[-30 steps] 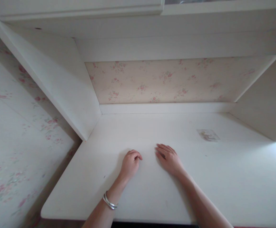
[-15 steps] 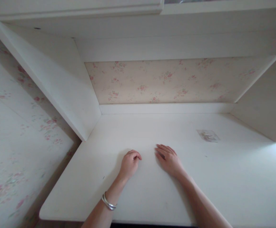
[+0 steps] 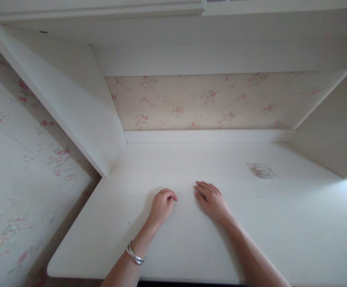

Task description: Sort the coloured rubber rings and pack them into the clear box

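Observation:
Both of my hands rest on a white desk top (image 3: pixel 281 223). My left hand (image 3: pixel 162 205) lies with its fingers curled under into a loose fist and holds nothing; silver bangles (image 3: pixel 135 255) circle its wrist. A short gap to the right, my right hand (image 3: pixel 211 200) lies palm down with the fingers together and flat on the surface, also with nothing in it. The two hands do not touch each other.
A small clear sticker or packet (image 3: pixel 261 170) lies on the desk at the back right. White side panels (image 3: pixel 80 107) and an upper shelf (image 3: pixel 191 24) enclose the desk. Floral wallpaper (image 3: pixel 203 101) covers the back and the left wall.
The hands have stayed still. The view has drifted slightly, so the desk's front left corner sits a little lower and further left.

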A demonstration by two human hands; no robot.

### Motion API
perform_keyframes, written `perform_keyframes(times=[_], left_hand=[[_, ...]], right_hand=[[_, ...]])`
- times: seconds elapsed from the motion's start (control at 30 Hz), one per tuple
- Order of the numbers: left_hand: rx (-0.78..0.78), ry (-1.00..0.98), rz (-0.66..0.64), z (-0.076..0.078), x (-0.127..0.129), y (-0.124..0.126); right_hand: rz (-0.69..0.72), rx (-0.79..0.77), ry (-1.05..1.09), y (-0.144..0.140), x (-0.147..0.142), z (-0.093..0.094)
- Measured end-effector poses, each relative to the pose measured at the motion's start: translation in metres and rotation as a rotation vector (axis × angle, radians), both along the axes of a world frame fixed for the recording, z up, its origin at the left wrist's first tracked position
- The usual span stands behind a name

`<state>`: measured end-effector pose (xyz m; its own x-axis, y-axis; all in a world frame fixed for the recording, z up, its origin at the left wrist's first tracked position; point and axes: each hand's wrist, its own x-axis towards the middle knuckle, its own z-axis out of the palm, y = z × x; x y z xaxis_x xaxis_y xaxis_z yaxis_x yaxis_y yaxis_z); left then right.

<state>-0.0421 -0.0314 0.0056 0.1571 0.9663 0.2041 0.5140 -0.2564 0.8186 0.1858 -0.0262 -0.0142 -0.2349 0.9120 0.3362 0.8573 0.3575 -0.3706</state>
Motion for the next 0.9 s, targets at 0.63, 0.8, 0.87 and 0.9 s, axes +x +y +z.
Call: perform_keyframes(times=[0.63, 0.8, 0.87, 0.9], left_hand=[[-0.01, 0.012, -0.01, -0.004, -0.0009, 0.0008], [-0.003, 0.012, -0.017, -0.0036, -0.0007, -0.0003], [-0.003, 0.012, -0.02, -0.0035, -0.0007, -0.0003], [-0.004, 0.013, -0.02, -0.0034, -0.0007, -0.0002]], right_hand=[[-0.01, -0.001, 0.0, -0.0007, -0.001, 0.0009], [-0.006, -0.001, 0.001, -0.0007, -0.0008, 0.0013], [-0.006, -0.002, 0.0, -0.0006, -0.0006, 0.0011], [-0.006, -0.003, -0.001, -0.0005, -0.0006, 0.001]])
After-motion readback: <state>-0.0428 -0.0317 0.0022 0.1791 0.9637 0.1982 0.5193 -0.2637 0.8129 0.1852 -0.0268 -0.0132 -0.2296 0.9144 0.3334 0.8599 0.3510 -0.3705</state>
